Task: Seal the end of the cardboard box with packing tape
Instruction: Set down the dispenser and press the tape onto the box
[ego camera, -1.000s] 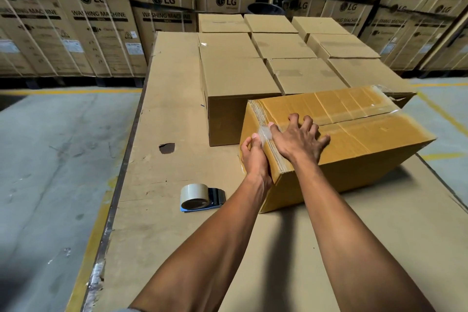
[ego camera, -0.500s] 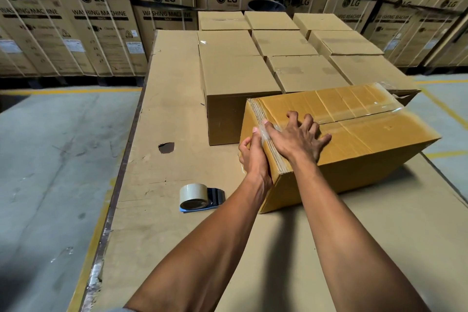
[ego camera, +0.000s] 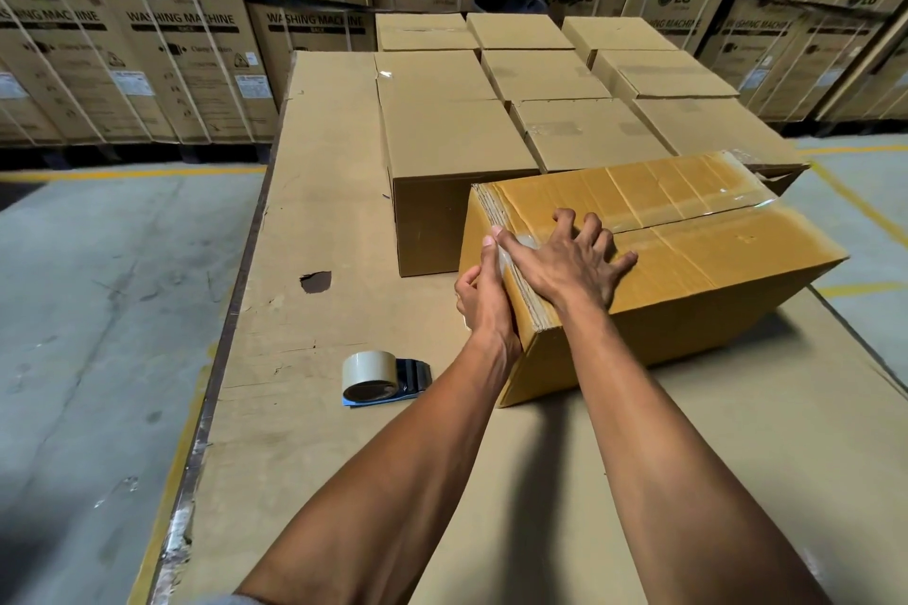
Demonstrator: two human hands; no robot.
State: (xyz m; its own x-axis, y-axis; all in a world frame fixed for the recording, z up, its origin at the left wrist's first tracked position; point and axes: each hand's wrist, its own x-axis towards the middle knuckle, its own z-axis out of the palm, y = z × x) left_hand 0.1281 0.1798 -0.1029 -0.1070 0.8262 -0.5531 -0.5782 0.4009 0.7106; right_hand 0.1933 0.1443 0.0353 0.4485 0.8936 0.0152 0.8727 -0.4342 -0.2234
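Note:
A yellow-brown cardboard box (ego camera: 712, 270) lies on the table, its near-left end turned toward me. A clear strip of packing tape (ego camera: 526, 241) runs along the top seam and folds over that end's upper edge. My right hand (ego camera: 570, 260) lies flat on the top with fingers spread, its thumb on the tape at the edge. My left hand (ego camera: 484, 297) presses against the end face, thumb tip up at the top edge beside the right thumb. The end face is mostly hidden. A tape dispenser (ego camera: 378, 376) with a beige roll lies on the table left of my left forearm.
The table (ego camera: 319, 211) is covered in brown cardboard with a torn hole (ego camera: 316, 281). Several closed plain boxes (ego camera: 452, 143) stand in rows right behind the one I touch. Stacked LG washing machine cartons (ego camera: 172, 49) line the back. Grey concrete floor (ego camera: 98, 310) lies to the left.
My left hand has slid up the end face until its thumb reaches the top edge by the right thumb. My right hand has stayed spread on the top.

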